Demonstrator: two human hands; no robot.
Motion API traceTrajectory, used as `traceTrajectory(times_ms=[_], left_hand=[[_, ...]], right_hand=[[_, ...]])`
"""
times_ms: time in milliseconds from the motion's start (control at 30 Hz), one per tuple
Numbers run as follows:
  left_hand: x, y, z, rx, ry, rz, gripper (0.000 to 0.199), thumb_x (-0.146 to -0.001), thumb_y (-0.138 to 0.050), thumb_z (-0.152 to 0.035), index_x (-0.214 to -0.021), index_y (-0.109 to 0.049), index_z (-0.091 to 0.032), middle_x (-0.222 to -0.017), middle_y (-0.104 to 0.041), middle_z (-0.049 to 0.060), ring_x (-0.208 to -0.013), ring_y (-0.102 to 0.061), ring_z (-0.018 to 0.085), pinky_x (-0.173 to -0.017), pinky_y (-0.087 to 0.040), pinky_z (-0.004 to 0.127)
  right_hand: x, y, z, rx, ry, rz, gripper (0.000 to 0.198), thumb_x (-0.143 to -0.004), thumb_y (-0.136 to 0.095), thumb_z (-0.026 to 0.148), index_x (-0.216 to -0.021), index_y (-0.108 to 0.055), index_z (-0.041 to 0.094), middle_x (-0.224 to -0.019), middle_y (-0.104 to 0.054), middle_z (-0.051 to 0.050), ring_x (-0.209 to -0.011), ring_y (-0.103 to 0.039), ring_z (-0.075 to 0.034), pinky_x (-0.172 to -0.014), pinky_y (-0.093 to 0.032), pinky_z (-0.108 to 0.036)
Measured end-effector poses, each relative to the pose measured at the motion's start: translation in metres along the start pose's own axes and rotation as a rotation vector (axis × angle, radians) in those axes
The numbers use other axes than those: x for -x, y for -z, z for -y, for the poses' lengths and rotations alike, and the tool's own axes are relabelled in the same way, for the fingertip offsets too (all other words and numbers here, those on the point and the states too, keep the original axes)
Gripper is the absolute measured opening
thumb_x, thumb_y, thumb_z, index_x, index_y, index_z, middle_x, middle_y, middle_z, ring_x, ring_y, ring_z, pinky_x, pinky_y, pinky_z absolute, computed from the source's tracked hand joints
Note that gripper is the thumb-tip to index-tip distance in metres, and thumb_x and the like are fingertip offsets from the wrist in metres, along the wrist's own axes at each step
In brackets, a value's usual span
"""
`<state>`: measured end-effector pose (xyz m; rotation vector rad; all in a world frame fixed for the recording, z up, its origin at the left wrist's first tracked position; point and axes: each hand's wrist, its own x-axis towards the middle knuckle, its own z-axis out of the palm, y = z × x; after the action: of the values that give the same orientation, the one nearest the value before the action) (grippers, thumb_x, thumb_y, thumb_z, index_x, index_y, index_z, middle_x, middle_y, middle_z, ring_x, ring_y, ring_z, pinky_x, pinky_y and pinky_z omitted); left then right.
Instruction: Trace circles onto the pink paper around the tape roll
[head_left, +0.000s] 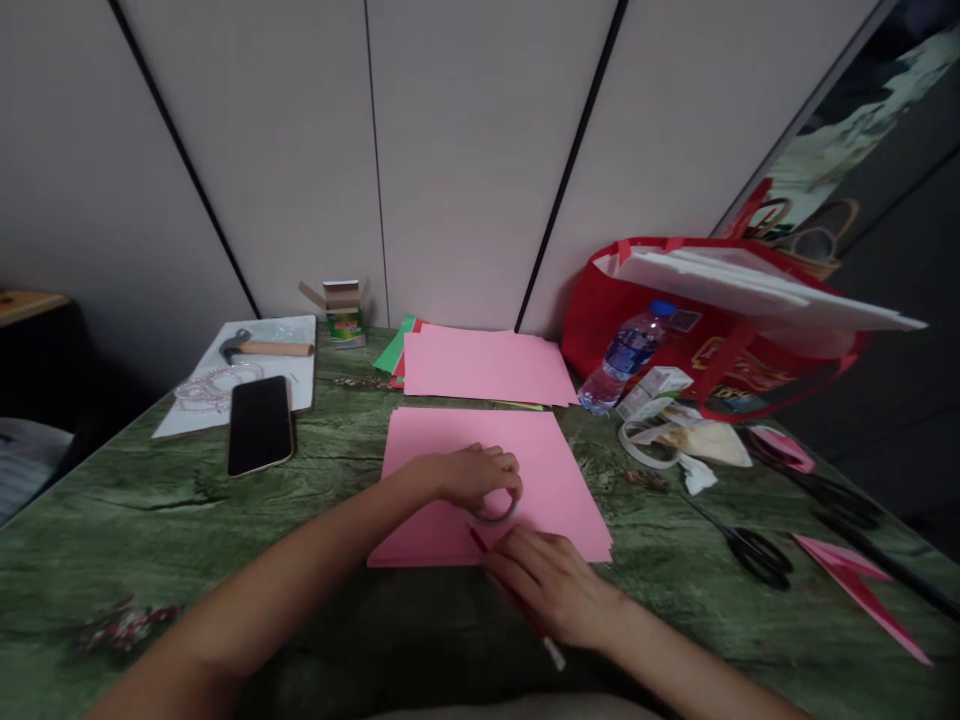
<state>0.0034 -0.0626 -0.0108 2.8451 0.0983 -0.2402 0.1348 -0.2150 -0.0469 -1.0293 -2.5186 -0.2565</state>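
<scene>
A stack of pink paper (pixel 427 450) lies in front of me on the table. My left hand (pixel 480 478) is closed on a thin pale ring (pixel 504 513), perhaps a roll of tape, which rests on the top sheet. Part of the ring is hidden under the fingers. Just below it, my right hand (pixel 547 580) holds a red pencil (pixel 534 623) with a white end towards me. The pencil's tip is on or just above the paper, close to the ring's lower left; contact cannot be made out.
Behind the stack lie more pink sheets (pixel 480 365) over coloured paper. To the left are a phone (pixel 260 425), a hammer (pixel 270 347) and a small box (pixel 345 315). Rightwards stand a water bottle (pixel 626 355) and a red bag (pixel 600 300); scissors (pixel 757 555) lie nearer.
</scene>
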Motion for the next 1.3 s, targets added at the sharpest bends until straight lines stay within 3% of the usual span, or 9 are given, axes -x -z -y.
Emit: traceTrajectory(times_ms=[400,700,833,967,1100,1200,1300], left_hand=[[-0.001,-0.007,0.007,0.007,-0.023,-0.025,0.027,-0.076,-0.061,-0.014,-0.101,-0.057,-0.024,-0.118,-0.051,0.004,-0.111,-0.045,0.022,-0.089,-0.036,0.035],[-0.001,-0.005,0.004,-0.006,-0.016,-0.021,0.031,-0.071,-0.066,-0.016,-0.099,-0.056,-0.024,-0.116,-0.052,0.004,-0.108,-0.046,0.022,-0.087,-0.036,0.034],[-0.001,-0.005,0.002,-0.007,0.007,-0.021,0.034,-0.07,-0.067,-0.014,-0.1,-0.056,-0.023,-0.114,-0.051,0.004,-0.106,-0.047,0.021,-0.086,-0.037,0.032],[0.001,-0.008,-0.003,-0.03,0.015,-0.04,0.027,-0.074,-0.064,-0.014,-0.098,-0.055,-0.02,-0.11,-0.052,0.005,-0.101,-0.049,0.02,-0.082,-0.039,0.03],[0.005,-0.015,-0.009,-0.065,-0.018,-0.081,0.026,-0.075,-0.053,-0.001,-0.095,-0.053,-0.018,-0.104,-0.055,0.006,-0.096,-0.051,0.018,-0.085,-0.039,0.029],[0.006,-0.022,-0.015,-0.103,-0.006,-0.086,0.029,-0.072,-0.049,0.006,-0.089,-0.051,-0.017,-0.103,-0.056,0.007,-0.096,-0.051,0.018,-0.086,-0.038,0.03],[0.006,-0.029,-0.021,-0.147,0.043,-0.115,0.03,-0.072,-0.047,0.007,-0.091,-0.05,-0.016,-0.105,-0.056,0.01,-0.1,-0.051,0.021,-0.089,-0.038,0.035]], right_hand=[[-0.03,-0.014,0.001,0.204,0.056,0.186,0.015,-0.086,-0.045,0.009,-0.097,-0.056,0.012,-0.082,-0.06,-0.01,-0.072,-0.054,-0.021,-0.051,-0.037,-0.029],[-0.021,-0.012,0.01,0.144,0.049,0.138,0.016,-0.086,-0.044,0.009,-0.093,-0.058,0.012,-0.079,-0.06,-0.011,-0.068,-0.053,-0.021,-0.054,-0.039,-0.031],[-0.01,0.0,0.012,0.057,0.008,0.092,0.019,-0.087,-0.042,0.009,-0.094,-0.059,0.012,-0.075,-0.062,-0.009,-0.067,-0.055,-0.02,-0.053,-0.04,-0.029],[-0.004,0.031,-0.008,-0.313,-0.213,0.031,0.019,-0.091,-0.042,0.016,-0.095,-0.06,0.017,-0.08,-0.064,-0.006,-0.07,-0.06,-0.015,-0.057,-0.046,-0.024],[-0.007,0.059,-0.059,-0.643,-0.578,-0.199,0.03,-0.092,-0.043,0.038,-0.073,-0.057,0.019,-0.07,-0.062,-0.004,-0.061,-0.061,-0.014,-0.057,-0.05,-0.025],[-0.022,0.056,-0.097,-0.857,-0.788,-0.308,0.038,-0.089,-0.042,0.054,-0.079,-0.053,0.02,-0.062,-0.059,-0.002,-0.056,-0.061,-0.016,-0.057,-0.053,-0.03],[-0.05,0.032,-0.114,-0.96,-0.796,-0.205,0.04,-0.085,-0.045,0.06,-0.079,-0.049,0.02,-0.064,-0.062,-0.002,-0.058,-0.062,-0.016,-0.062,-0.054,-0.031]])
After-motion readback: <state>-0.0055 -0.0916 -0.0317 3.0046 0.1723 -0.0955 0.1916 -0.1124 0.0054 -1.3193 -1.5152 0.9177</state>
